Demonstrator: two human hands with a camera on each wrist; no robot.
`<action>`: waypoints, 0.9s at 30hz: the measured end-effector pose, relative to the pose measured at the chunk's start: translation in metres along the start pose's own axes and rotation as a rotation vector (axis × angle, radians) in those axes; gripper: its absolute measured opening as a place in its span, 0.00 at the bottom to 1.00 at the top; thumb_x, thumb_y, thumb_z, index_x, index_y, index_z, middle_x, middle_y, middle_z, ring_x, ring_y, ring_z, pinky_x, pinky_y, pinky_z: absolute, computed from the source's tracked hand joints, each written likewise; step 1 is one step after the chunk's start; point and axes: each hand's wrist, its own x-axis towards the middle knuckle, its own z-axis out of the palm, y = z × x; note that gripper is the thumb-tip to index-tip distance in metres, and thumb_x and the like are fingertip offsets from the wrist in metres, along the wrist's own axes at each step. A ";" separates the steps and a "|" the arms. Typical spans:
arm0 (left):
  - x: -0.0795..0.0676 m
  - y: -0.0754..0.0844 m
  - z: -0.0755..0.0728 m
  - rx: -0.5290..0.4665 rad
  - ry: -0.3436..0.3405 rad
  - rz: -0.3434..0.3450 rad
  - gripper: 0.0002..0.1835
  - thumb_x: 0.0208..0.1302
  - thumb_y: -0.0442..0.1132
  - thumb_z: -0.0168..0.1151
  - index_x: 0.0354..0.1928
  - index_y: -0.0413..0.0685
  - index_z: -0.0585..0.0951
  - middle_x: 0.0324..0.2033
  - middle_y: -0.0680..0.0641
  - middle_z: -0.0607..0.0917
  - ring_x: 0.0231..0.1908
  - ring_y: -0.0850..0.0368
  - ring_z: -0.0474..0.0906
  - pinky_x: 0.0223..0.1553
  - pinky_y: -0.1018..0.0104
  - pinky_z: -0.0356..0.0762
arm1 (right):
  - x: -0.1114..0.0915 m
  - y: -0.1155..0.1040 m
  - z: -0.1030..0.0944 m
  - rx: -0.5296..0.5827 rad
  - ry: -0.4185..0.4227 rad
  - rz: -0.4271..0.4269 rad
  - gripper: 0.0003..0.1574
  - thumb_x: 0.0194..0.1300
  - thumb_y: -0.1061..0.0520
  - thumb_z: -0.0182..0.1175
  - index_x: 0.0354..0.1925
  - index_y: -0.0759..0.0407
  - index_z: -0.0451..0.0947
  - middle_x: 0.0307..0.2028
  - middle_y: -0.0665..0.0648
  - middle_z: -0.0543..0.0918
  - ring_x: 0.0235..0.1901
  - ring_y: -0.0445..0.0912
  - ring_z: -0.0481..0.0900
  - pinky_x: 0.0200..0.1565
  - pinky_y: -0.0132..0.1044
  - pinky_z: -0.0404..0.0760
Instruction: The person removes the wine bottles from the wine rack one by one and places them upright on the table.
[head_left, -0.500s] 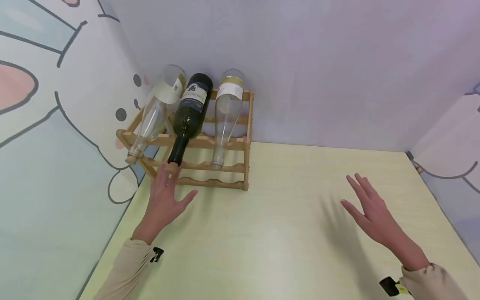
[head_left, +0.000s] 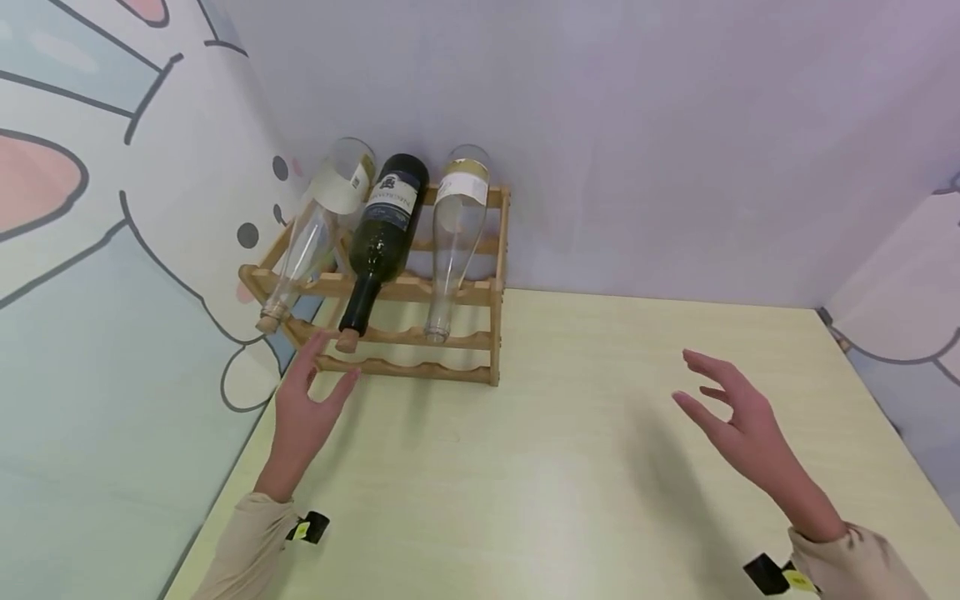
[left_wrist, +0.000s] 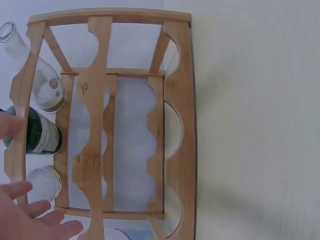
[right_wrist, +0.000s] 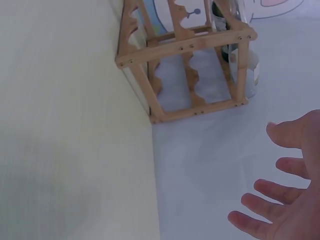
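A wooden wine rack (head_left: 420,372) stands at the back left, with three bottles lying neck-forward on its top tier. At the left is a clear bottle (head_left: 307,237) with a cork, in the middle a dark green wine bottle (head_left: 378,242) with a cork, and at the right a clear bottle (head_left: 453,233) without a visible cork. My left hand (head_left: 302,421) hovers before the rack, nearest the dark bottle's cork (head_left: 347,340), thumb and fingers spread and holding nothing. Over the table's right side, my right hand (head_left: 746,425) holds nothing, its fingers loosely bent.
Pale wood-grain table (head_left: 555,467) spreads in front and to the right of the rack. A plain light wall (head_left: 637,150) rises behind it. Close on the left is a wall panel (head_left: 112,375) with cartoon drawings. The rack's lower tiers (left_wrist: 90,150) show in the left wrist view.
My left hand has drawn back slightly from the dark bottle's cork, down and left. The right hand's fingers have bent a little more. All three bottles stay on the rack.
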 end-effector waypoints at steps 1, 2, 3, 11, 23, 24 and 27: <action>0.000 0.001 0.000 -0.037 0.023 -0.021 0.35 0.60 0.41 0.66 0.68 0.51 0.65 0.67 0.48 0.65 0.66 0.52 0.59 0.63 0.47 0.63 | 0.002 -0.002 0.001 0.012 0.007 0.003 0.40 0.56 0.68 0.65 0.66 0.53 0.65 0.60 0.47 0.70 0.59 0.33 0.66 0.50 0.15 0.69; 0.001 0.003 -0.001 -0.072 0.043 -0.045 0.34 0.60 0.40 0.66 0.68 0.50 0.66 0.65 0.49 0.67 0.65 0.53 0.61 0.63 0.52 0.65 | 0.004 -0.004 0.002 0.023 0.010 0.008 0.40 0.57 0.68 0.65 0.65 0.53 0.66 0.59 0.45 0.71 0.58 0.33 0.68 0.49 0.15 0.70; 0.001 0.005 -0.001 -0.105 0.064 -0.068 0.33 0.60 0.40 0.66 0.67 0.47 0.66 0.64 0.47 0.68 0.65 0.53 0.62 0.62 0.56 0.67 | 0.006 -0.006 0.003 0.032 0.009 0.012 0.39 0.57 0.67 0.65 0.65 0.52 0.67 0.58 0.45 0.71 0.57 0.33 0.69 0.49 0.16 0.71; 0.009 0.012 -0.006 -0.450 0.256 -0.104 0.28 0.59 0.31 0.64 0.61 0.34 0.68 0.57 0.38 0.71 0.59 0.49 0.69 0.48 0.77 0.75 | 0.022 -0.022 0.013 0.095 -0.017 0.003 0.35 0.58 0.66 0.65 0.63 0.53 0.69 0.56 0.49 0.74 0.52 0.33 0.74 0.47 0.21 0.75; 0.025 0.018 -0.009 -0.654 0.403 -0.033 0.35 0.52 0.25 0.68 0.62 0.42 0.65 0.58 0.38 0.72 0.57 0.41 0.70 0.49 0.71 0.78 | 0.040 -0.033 0.031 0.140 -0.049 -0.009 0.34 0.58 0.65 0.65 0.62 0.53 0.69 0.55 0.52 0.76 0.52 0.46 0.76 0.45 0.28 0.79; 0.026 0.019 -0.009 -0.667 0.409 -0.028 0.35 0.52 0.25 0.68 0.62 0.41 0.65 0.58 0.39 0.72 0.57 0.41 0.70 0.49 0.71 0.78 | 0.043 -0.035 0.033 0.137 -0.051 -0.011 0.33 0.58 0.65 0.65 0.61 0.54 0.69 0.55 0.52 0.76 0.52 0.47 0.76 0.45 0.29 0.80; 0.031 0.021 -0.010 -0.683 0.430 -0.002 0.36 0.51 0.25 0.68 0.62 0.40 0.64 0.57 0.38 0.72 0.57 0.42 0.70 0.50 0.70 0.77 | 0.052 -0.046 0.035 0.133 -0.059 -0.021 0.32 0.57 0.66 0.65 0.60 0.59 0.70 0.54 0.56 0.77 0.52 0.51 0.76 0.45 0.34 0.81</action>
